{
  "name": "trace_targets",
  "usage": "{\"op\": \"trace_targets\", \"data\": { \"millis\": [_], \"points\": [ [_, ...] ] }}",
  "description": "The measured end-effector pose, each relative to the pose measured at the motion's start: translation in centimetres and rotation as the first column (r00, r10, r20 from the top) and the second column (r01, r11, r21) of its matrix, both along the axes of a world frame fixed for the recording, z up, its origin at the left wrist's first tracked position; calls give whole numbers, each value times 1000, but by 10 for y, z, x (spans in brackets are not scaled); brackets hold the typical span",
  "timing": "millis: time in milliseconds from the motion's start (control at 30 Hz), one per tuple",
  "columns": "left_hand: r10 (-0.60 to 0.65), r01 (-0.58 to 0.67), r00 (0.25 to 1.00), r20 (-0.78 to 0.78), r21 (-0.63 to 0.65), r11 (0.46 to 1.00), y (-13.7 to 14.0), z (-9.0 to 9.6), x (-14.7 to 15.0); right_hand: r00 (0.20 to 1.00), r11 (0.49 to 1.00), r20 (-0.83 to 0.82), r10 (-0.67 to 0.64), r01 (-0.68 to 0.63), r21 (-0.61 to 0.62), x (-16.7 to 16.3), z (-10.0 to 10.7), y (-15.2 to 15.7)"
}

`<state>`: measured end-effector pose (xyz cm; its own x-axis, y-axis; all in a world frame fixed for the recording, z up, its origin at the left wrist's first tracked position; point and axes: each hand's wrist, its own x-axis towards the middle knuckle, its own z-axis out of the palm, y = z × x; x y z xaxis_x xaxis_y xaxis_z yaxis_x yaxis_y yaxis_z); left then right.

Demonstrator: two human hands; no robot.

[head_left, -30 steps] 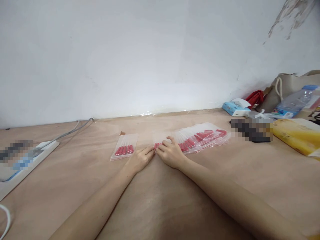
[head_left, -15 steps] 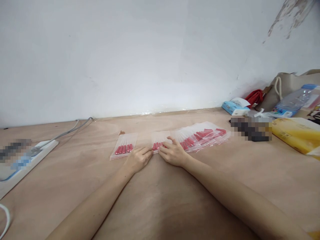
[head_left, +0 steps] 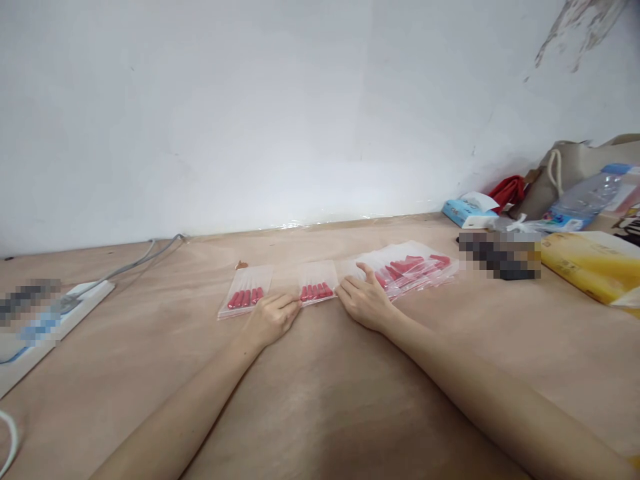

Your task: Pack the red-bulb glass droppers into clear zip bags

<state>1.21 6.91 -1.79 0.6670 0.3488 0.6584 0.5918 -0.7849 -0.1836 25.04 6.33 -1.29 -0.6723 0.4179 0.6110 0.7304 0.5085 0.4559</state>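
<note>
A small clear plastic bag (head_left: 318,272) lies flat between my two hands, with several red stick-like pieces (head_left: 316,291) side by side at its near end. My left hand (head_left: 273,319) is closed, its fingertips pinching the near left corner of this bag. At the near right corner, the curled fingers of my right hand (head_left: 365,299) press together on the bag's edge, while one finger points up. Left of these lies another filled bag (head_left: 254,279), partly behind my left hand. A fanned pile of similar bags (head_left: 415,268) reaches right from behind my right hand.
A white power strip (head_left: 95,297) with a grey cable (head_left: 133,268) lies on the left of the brown tabletop (head_left: 300,400). To the right are a blue tissue pack (head_left: 467,215), a yellow package (head_left: 593,267), a plastic bottle (head_left: 585,200) and a blurred dark object (head_left: 500,257).
My right hand has slid right along the near edge of the middle bag to its corner, uncovering the red pieces. My left hand has stayed at the left corner.
</note>
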Motion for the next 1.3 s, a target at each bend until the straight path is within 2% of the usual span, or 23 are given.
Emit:
{"op": "trace_targets", "data": {
  "millis": [167,333,400,500,600,667,767,867,933,1033,1167,1233,1300],
  "points": [
    [6,-4,999,45,-37,999,0,0,1,992,991,-11,-124,123,-51,-4,-4,2],
    [24,-5,991,132,-143,990,0,4,3,989,983,-67,-130,120,-141,-4,-4,1],
    [37,17,981,190,-277,961,-1,5,4,985,969,-130,-114,82,-233,0,-1,-5],
    [74,70,960,270,-488,870,-2,8,6,969,929,-205,-134,51,-366,10,6,-16],
    [124,61,949,289,-556,829,-2,16,2,950,897,-235,-207,88,-434,21,9,-22],
    [154,36,945,289,-559,828,-2,24,-7,943,872,-230,-240,105,-479,25,8,-22],
    [196,4,933,303,-554,833,-1,32,-33,960,841,-194,-201,67,-538,22,7,-21],
    [271,-69,922,275,-572,817,-1,28,-68,971,829,-192,-140,9,-559,7,5,-20],
    [292,-105,920,261,-555,825,-3,23,-91,973,822,-202,-114,-22,-569,-8,4,-20],
    [253,-141,955,155,-514,846,-12,20,-113,974,812,-218,-63,-78,-579,-29,3,-19],
    [219,-205,976,-3,-370,906,-30,30,-107,958,810,-286,11,-176,-559,-36,9,-13],
    [152,-159,987,-47,-344,925,-36,32,-87,952,818,-304,34,-201,-540,-25,14,-10],
    [52,-84,994,-93,-388,918,-40,31,-59,961,819,-275,32,-183,-543,-11,17,-7]
  ]
}}
